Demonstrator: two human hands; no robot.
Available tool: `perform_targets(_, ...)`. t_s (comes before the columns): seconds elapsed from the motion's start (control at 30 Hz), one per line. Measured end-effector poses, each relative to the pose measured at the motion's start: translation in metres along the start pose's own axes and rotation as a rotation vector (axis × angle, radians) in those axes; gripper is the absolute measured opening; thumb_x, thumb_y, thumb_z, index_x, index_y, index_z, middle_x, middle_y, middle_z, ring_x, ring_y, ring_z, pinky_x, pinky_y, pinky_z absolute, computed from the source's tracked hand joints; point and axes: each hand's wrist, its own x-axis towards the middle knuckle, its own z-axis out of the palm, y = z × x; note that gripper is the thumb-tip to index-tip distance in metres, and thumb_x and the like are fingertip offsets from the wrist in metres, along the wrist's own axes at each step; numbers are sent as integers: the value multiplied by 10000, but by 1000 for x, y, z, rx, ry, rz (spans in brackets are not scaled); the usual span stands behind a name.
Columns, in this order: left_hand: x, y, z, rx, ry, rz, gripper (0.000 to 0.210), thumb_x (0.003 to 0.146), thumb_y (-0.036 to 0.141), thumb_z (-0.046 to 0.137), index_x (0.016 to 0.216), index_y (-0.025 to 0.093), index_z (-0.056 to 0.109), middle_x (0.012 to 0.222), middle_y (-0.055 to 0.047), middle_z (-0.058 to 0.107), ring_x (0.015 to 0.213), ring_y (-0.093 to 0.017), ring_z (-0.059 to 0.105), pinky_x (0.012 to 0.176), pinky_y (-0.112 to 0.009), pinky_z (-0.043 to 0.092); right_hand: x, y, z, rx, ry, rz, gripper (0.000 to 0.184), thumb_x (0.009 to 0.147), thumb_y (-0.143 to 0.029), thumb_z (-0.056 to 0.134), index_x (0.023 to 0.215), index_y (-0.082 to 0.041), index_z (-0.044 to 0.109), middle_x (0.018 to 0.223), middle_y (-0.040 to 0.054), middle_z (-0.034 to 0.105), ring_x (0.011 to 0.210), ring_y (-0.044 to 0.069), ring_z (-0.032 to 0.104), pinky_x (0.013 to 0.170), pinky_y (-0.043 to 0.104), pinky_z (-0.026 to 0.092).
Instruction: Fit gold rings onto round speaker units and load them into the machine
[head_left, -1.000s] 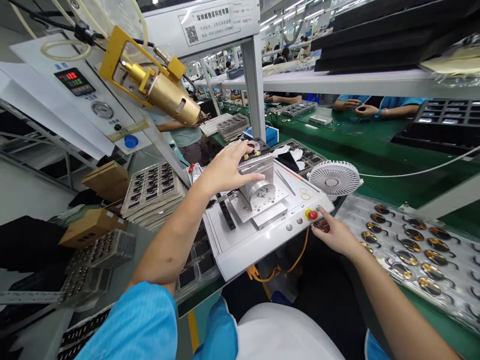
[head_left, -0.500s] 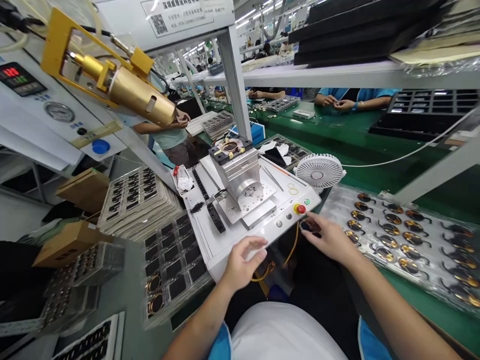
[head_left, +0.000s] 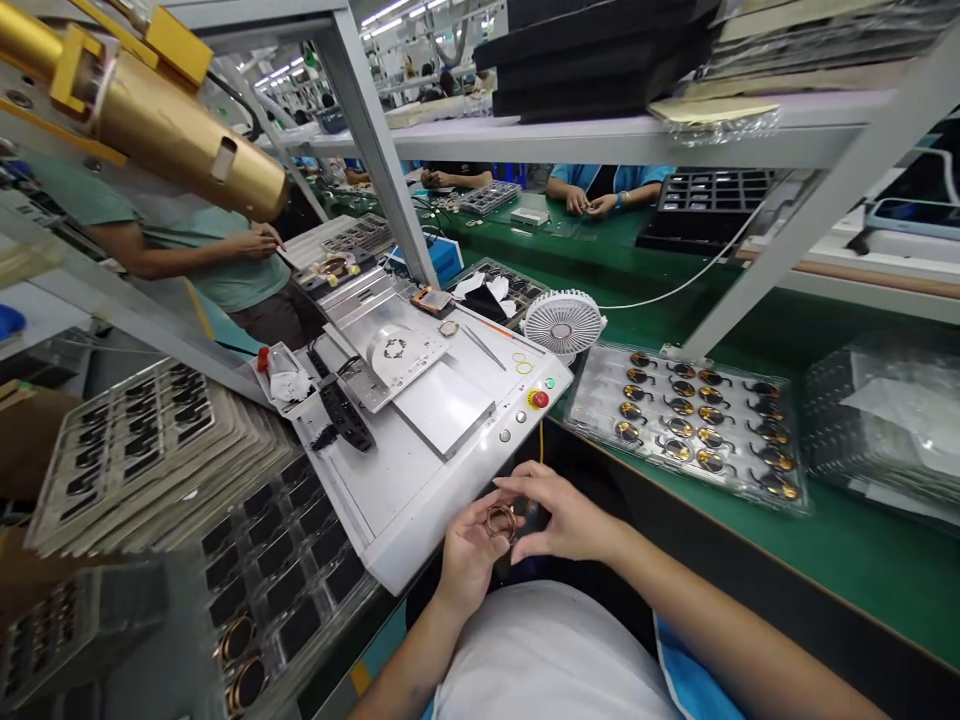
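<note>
In front of my body, my left hand (head_left: 470, 555) pinches a copper-coloured metal ring (head_left: 500, 522), which looks like a watch case. Close on its right is my right hand (head_left: 562, 515), thumb and fingers apart and curved about the ring's side. Its upper fingertips are near or touching the ring and my left fingers; which, I cannot tell. The space between its thumb and fingers is dim. Beyond my hands stands a white bench machine (head_left: 420, 515) carrying a metal fixture (head_left: 394, 350). A black strip-shaped part (head_left: 345, 412) lies on the machine's left side.
A clear tray of round parts with black tails (head_left: 600, 385) lies at right, behind it a white fan (head_left: 562, 325). A red emergency button (head_left: 538, 398), tweezers (head_left: 484, 347) and yellow rings (head_left: 521, 362) are on the machine. Tray stacks (head_left: 157, 440) stand left. A gold cylinder (head_left: 187, 130) hangs above.
My hands have come together, and the ring now shows in my left hand. The fixture has moved back on the machine, baring a flat plate. My view has turned right.
</note>
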Motion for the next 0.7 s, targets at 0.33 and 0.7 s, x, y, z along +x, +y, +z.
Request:
perform_targets(0.33, -20, -3, -23, 157, 26, 19, 541, 673, 400, 973, 1159, 247, 793, 1135, -113, 803, 1066, -252, 759, 983, -377, 590, 50, 102, -229, -999, -43, 1048, 364, 978, -162, 532, 1260, -56, 736, 1196, 285, 711, 1095, 399, 695, 870, 452, 550)
perform_targets(0.7, -20, -8, -23, 192, 67, 23, 543, 660, 339, 985, 1142, 200, 777, 1121, -128, 804, 1088, -273, 766, 982, -385, 604, 51, 132, -250, -1090, -334, 1004, 267, 859, -112, 627, 1046, -111, 817, 1126, 233, 749, 1108, 346, 694, 858, 377, 502)
